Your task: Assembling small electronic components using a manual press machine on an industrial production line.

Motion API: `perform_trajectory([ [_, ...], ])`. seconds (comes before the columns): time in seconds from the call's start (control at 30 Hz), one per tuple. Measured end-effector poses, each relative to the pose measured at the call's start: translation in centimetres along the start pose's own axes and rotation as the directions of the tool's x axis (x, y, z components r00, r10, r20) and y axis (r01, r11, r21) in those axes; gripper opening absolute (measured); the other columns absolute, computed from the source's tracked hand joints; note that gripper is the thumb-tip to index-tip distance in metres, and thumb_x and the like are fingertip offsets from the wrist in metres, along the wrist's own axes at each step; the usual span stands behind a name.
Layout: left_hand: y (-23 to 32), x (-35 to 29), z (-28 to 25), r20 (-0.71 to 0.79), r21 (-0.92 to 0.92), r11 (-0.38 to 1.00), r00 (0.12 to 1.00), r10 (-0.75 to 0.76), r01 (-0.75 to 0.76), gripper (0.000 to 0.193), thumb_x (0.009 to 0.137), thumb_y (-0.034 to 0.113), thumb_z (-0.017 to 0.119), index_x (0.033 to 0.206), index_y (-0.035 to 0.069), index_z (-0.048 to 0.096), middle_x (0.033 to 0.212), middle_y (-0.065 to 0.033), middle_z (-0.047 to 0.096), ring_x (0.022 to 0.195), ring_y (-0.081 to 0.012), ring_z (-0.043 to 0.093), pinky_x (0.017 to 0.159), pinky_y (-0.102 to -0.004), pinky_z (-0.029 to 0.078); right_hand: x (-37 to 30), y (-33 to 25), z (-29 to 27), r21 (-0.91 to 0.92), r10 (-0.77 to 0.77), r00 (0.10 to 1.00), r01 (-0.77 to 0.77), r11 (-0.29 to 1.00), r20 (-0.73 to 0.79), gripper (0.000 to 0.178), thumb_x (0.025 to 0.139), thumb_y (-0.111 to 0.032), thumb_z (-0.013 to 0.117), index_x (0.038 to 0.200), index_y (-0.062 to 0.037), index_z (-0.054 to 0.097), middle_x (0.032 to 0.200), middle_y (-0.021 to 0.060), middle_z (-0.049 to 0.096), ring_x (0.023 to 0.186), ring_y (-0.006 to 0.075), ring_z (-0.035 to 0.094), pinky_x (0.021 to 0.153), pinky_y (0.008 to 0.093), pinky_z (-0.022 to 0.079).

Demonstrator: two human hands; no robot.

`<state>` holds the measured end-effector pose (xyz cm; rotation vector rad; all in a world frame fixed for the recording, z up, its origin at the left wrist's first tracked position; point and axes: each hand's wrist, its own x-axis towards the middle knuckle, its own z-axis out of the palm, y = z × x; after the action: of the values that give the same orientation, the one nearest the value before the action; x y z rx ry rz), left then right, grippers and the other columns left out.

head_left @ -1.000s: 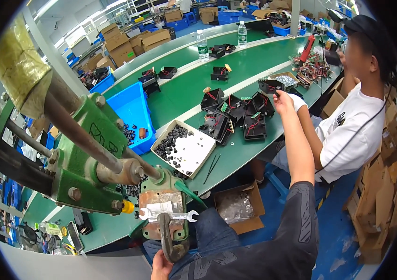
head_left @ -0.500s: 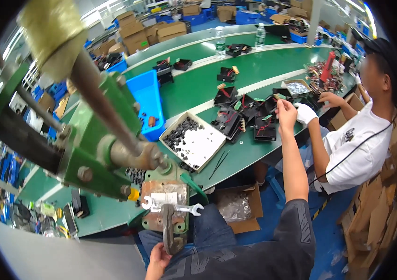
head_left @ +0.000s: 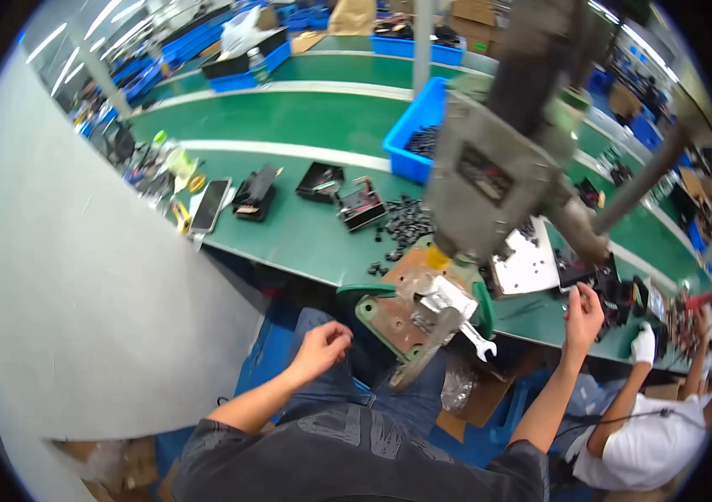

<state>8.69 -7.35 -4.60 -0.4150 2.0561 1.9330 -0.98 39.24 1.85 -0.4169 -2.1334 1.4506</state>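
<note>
My left hand (head_left: 322, 348) is over my lap, left of the green bench press. Its fingers are curled together, and anything between them is hidden. Right of the press, my right hand (head_left: 583, 320) is raised at the table edge near black plastic cases (head_left: 619, 305). Its fingers bend toward the thumb; I cannot make out anything in them. Between my hands, the press base (head_left: 402, 322) carries a clamp (head_left: 431, 347) and an open-ended wrench (head_left: 479, 341). Neither hand touches them. The press head (head_left: 489, 180) rises above the base.
Small black parts (head_left: 406, 222) lie loose beside the press, with open black cases (head_left: 362, 205) and a phone (head_left: 210, 206) further left. Behind are a blue bin (head_left: 406, 146) and a white tray (head_left: 527, 266). A co-worker's gloved hand (head_left: 643, 345) is at right. A grey wall (head_left: 113, 284) borders the left.
The view has swung left. My right hand has drawn back from the black cases beside the co-worker. My left hand has come off the clamp and moved left.
</note>
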Motion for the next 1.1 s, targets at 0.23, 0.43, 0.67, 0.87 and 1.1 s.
perform_trajectory([
  [0.23,5.5,5.8,-3.8,-0.274,0.533,0.689,0.67,0.69,-0.492,0.013,0.085,0.008,0.062,0.094,-0.001,0.066,0.072,-0.0076,0.06,0.059,-0.0173,0.052,0.056,-0.0294,0.044,-2.7,-2.9,3.1,0.134,0.151,0.987,-0.158,0.978,0.058,0.018,0.092,-0.015,0.068,0.103,-0.0001,0.068,0.074,0.0021,0.06,0.056,0.0061,0.048,0.049,0.0173,0.037],
  [0.43,9.9,16.7,-3.1,-0.372,0.536,0.82,0.816,0.443,-0.201,0.042,0.088,0.035,0.059,0.097,-0.005,0.064,0.087,-0.0221,0.068,0.078,-0.0383,0.065,0.071,-0.0438,0.052,-7.3,-2.8,4.7,0.309,0.126,0.986,-0.153,0.939,0.106,0.014,0.094,-0.01,0.065,0.097,0.0037,0.068,0.082,0.0066,0.064,0.061,0.0085,0.053,0.052,0.0182,0.04],
  [0.67,9.4,19.9,-4.0,-0.35,0.627,0.736,0.752,0.559,-0.256,0.034,0.08,0.026,0.06,0.094,-0.004,0.067,0.081,-0.019,0.069,0.072,-0.0378,0.064,0.067,-0.0442,0.052,-11.3,-7.5,4.9,0.415,0.173,0.984,-0.171,0.894,0.032,0.012,0.092,-0.004,0.064,0.099,0.0049,0.067,0.084,0.0079,0.064,0.062,0.0106,0.055,0.054,0.0202,0.044],
  [0.87,11.0,12.2,-4.8,-0.355,0.644,0.509,0.366,0.86,-0.571,0.021,0.091,0.005,0.058,0.109,-0.001,0.067,0.1,-0.012,0.067,0.082,-0.025,0.063,0.073,-0.0328,0.051,-14.5,-12.6,4.0,0.48,0.002,0.987,-0.081,0.874,0.163,0.011,0.09,0.0,0.062,0.098,0.0044,0.067,0.083,0.008,0.063,0.061,0.0115,0.055,0.054,0.0199,0.043],
  [1.1,14.9,2.7,-4.3,0.248,0.494,-0.12,0.007,0.969,-0.861,0.024,0.077,-0.007,0.066,0.101,-0.004,0.068,0.104,-0.0158,0.064,0.092,-0.0297,0.065,0.076,-0.0359,0.056,-18.5,-19.8,8.3,0.291,-0.271,0.789,0.123,0.949,0.551,0.036,0.076,0.007,0.069,0.112,0.0031,0.067,0.074,0.0034,0.061,0.058,0.0111,0.05,0.052,0.0209,0.041],
])
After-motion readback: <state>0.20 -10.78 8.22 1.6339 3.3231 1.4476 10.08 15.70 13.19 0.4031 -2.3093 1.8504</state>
